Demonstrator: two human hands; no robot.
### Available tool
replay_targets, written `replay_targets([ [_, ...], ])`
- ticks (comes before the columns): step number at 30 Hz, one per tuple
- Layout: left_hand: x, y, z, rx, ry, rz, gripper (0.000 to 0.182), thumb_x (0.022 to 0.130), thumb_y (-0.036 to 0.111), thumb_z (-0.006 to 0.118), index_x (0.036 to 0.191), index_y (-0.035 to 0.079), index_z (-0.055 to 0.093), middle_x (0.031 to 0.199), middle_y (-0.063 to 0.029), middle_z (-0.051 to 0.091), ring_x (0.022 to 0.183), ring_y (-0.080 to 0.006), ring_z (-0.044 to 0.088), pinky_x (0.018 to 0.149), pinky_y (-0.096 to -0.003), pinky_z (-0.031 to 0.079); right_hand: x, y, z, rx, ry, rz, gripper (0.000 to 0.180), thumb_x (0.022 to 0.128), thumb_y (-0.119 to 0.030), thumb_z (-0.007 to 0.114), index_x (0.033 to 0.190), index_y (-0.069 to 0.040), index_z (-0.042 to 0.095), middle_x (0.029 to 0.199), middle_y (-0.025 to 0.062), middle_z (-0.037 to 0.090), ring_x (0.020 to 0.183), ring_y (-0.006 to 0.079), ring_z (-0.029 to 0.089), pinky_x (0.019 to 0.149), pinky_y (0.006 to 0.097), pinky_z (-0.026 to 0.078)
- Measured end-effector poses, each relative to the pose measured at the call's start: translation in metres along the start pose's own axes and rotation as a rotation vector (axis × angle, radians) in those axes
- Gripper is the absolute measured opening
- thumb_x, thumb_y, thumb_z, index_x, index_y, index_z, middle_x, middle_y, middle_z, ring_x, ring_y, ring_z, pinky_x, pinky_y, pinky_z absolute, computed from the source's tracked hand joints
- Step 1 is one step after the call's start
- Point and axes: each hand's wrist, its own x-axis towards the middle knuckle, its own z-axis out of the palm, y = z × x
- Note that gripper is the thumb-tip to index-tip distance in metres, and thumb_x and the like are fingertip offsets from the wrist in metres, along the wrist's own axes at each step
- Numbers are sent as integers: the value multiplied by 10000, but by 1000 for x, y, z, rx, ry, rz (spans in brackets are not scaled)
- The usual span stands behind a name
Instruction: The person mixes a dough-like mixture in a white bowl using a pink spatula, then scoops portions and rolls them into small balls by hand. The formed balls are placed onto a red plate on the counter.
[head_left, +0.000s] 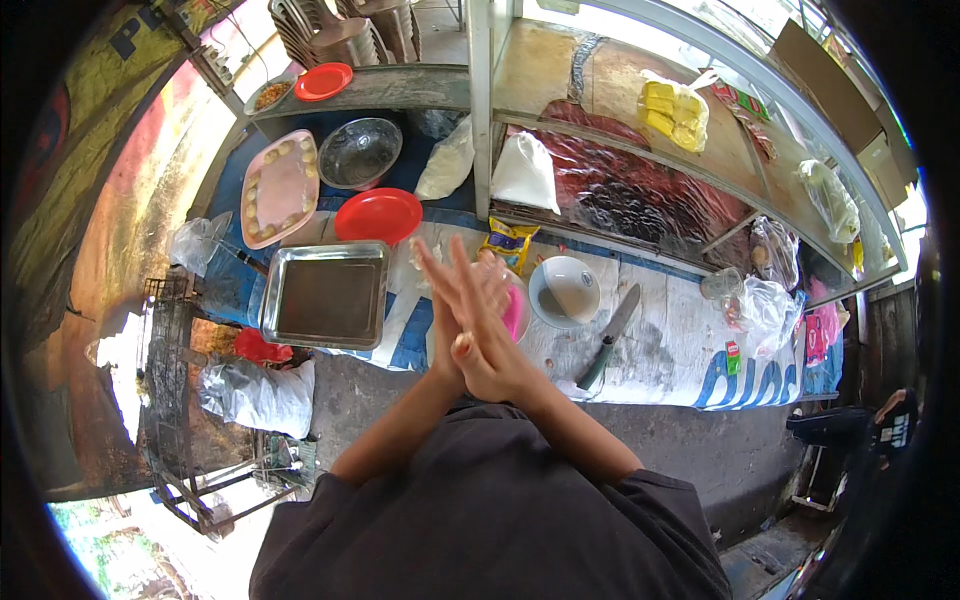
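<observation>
My left hand (445, 321) and my right hand (491, 346) are pressed palm to palm over the table, fingers pointing away from me. Whatever may lie between the palms is hidden. Behind them, partly covered, is a bowl with a bright pink thing (514, 313) in it. A white bowl (565, 292) stands to the right, beside a kitchen knife (611, 337) with a dark handle. On the left sits a rectangular metal tray (328, 296). Farther back, small pale dough balls (253, 180) line the rim of a pink tray (279, 191).
A red plate (379, 215), a dark bowl (360, 154) and a yellow packet (510, 244) are behind my hands. The glass-sided cabinet (482, 112) rises at the back, holding a white bag (525, 172). Plastic bags (769, 315) lie at right. A person (862, 429) is at far right.
</observation>
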Motion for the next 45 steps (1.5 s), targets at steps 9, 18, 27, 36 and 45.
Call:
replay_targets([
  [9,-3,-3,3,-123,44,-19,990,996,777,196,1639,26,146,1685,-142,259,1536,-319,301,1263,-457,225,1,5,15,-80,59,-1,991,1009,-711,269,1631,35,71,1687,247,199,1576,394,152,1262,498,68],
  [18,-17,15,-10,-622,123,-163,975,1015,744,186,1531,-60,380,1595,-226,395,1509,-334,342,1274,-454,240,2,30,-30,581,432,-31,808,1072,-637,239,1636,-61,178,1631,235,347,1550,348,261,1261,492,137],
  [27,-12,11,-10,206,-14,218,948,1038,715,154,1512,-60,421,1585,-260,405,1509,-352,347,1262,-456,199,-47,65,17,1576,442,734,572,1106,-489,348,1419,-34,496,1377,148,587,1266,289,573,1100,430,440],
  [36,-10,27,-36,665,246,348,582,1081,463,439,1363,-17,605,1432,-197,601,1397,-344,506,1213,-457,277,-40,59,8,1637,499,615,697,1109,-509,267,1517,43,390,1513,255,481,1382,363,509,1188,479,402],
  [45,-20,11,-34,1735,-88,569,447,788,295,850,1206,165,760,1529,-120,530,1474,-340,393,1187,-498,305,-44,57,3,1621,344,568,741,1088,-584,280,1539,-9,402,1503,222,507,1377,333,512,1205,463,347],
])
